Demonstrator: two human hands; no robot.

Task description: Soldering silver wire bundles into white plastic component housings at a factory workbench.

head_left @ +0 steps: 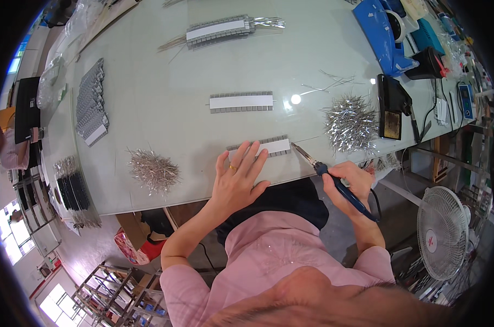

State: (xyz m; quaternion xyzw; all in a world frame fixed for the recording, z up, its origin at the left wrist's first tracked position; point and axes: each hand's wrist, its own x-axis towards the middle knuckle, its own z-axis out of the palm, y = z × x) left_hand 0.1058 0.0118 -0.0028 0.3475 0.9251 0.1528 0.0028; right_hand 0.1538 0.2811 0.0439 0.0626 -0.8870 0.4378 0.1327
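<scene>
Left hand [237, 182]: we're pressing it flat, fingers spread, on the grey-edged white strip [260, 147].
Right hand [351, 182]: our grip is wrapping the blue-handled soldering iron [334, 182], its tip meeting the strip's end.

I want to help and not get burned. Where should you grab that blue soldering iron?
Probably by the blue handle, well back from the metal tip. The right hand already wraps it there like a pen, coming from the table's near edge. The tip points away toward the grey strip under the left hand.
</scene>
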